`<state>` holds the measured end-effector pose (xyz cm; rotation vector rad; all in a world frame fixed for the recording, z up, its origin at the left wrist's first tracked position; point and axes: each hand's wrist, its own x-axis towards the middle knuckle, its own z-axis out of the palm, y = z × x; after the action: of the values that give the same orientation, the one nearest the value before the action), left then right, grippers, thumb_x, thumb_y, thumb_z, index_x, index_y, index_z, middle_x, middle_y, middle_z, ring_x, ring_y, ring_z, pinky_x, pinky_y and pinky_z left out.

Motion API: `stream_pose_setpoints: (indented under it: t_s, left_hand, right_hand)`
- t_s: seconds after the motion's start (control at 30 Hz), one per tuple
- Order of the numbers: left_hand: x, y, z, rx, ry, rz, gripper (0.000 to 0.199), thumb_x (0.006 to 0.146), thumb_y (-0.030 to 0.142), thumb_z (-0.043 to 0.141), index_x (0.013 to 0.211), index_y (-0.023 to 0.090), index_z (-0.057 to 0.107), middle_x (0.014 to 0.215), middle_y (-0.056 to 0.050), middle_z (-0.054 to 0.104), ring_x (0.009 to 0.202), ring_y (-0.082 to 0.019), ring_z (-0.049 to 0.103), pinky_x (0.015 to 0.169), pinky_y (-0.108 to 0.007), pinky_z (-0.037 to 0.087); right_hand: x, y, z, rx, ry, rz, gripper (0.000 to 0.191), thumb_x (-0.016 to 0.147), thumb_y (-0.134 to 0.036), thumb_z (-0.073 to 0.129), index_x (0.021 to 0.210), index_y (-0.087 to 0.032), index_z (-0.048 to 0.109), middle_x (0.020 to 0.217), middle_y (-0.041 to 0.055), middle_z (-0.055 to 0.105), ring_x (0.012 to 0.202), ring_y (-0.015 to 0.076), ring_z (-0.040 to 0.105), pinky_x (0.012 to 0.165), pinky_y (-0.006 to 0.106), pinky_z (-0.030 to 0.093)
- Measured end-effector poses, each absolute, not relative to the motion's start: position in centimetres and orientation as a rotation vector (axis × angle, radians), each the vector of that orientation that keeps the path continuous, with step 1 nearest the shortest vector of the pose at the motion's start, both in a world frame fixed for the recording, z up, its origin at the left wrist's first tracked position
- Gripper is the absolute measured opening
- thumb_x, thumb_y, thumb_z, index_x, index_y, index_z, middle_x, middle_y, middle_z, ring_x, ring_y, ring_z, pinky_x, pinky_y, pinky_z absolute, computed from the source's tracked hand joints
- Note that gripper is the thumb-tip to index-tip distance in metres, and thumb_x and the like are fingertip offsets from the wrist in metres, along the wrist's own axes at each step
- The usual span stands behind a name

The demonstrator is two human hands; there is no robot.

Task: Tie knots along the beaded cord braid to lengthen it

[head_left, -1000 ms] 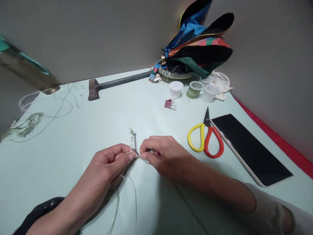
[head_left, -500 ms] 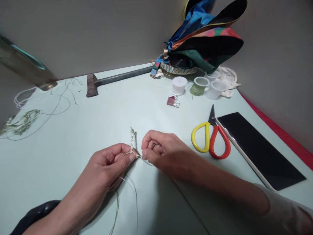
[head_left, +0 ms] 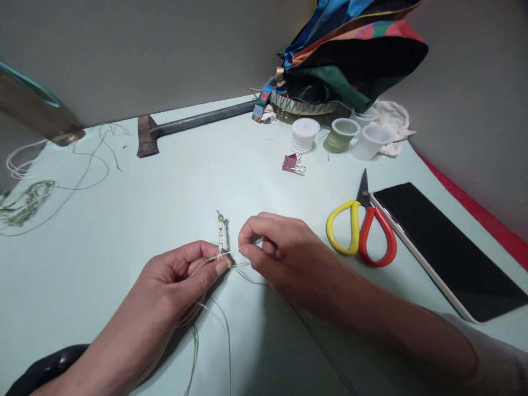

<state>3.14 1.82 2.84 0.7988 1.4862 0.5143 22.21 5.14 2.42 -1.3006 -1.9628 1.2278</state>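
A short knotted cord with small white beads stands up from my left hand, pinched at its lower end between thumb and fingers. Thin green cord runs from that pinch towards my right hand, whose thumb and forefinger are pressed together on a fine strand at the knotted piece's base. Loose strands hang below my left hand onto the pale green tabletop. The fingers hide part of the knot area.
Red-and-yellow-handled scissors and a black phone lie right of my hands. Beyond stand spools of white and green cord, a pink binder clip, a hatchet and a colourful fabric bundle. Tangled cord lies at left.
My right hand has drawn slightly away from the knotted cord, showing more of the green strand. The head view has shifted, so the background objects sit a little differently.
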Motion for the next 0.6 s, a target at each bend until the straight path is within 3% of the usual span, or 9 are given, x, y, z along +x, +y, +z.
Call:
stream_pose_setpoints:
  t_s: [0.23,0.33,0.47,0.6]
  left_hand:
    - [3.1,1.8,3.0,0.813,1.481,0.496,0.043,0.076,0.064,0.082,0.071,0.025,0.064,0.057,0.01,0.024,0.057,-0.013,0.012,0.051,-0.031,0.009]
    - [3.0,1.9,2.9,0.804,1.471,0.505,0.043,0.074,0.064,0.083,0.073,0.025,0.066,0.059,0.009,0.03,0.056,-0.012,0.015,0.051,-0.031,0.01]
    - [2.7,1.8,2.6,0.797,1.453,0.517,0.039,0.076,0.062,0.082,0.078,0.025,0.068,0.062,0.008,0.039,0.055,-0.012,0.017,0.05,-0.03,0.011]
    - [2.4,1.6,2.2,0.837,1.434,0.512,0.037,0.079,0.059,0.08,0.076,0.024,0.068,0.055,0.01,0.028,0.052,-0.011,0.013,0.046,-0.028,0.009]
  right_hand:
    - [22.4,4.7,3.0,-1.274,-1.96,1.147,0.019,0.09,-0.003,0.059,0.078,-0.018,0.059,0.085,-0.0024,0.059,0.072,0.0113,0.046,0.069,0.027,0.035]
    - [22.4,4.4,3.2,-1.278,-1.932,1.218,0.019,0.095,-0.007,0.054,0.081,-0.02,0.055,0.083,-0.0022,0.058,0.073,0.0127,0.048,0.069,0.028,0.036]
    - [22.2,4.1,3.0,-1.361,-1.878,1.443,0.017,0.098,-0.012,0.045,0.086,-0.023,0.048,0.068,-0.0045,0.055,0.06,0.0132,0.05,0.059,0.029,0.035]
    - [22.0,3.9,2.5,-1.321,-1.792,1.695,0.014,0.099,-0.016,0.04,0.089,-0.025,0.043,0.072,-0.006,0.067,0.05,0.0101,0.053,0.05,0.026,0.037]
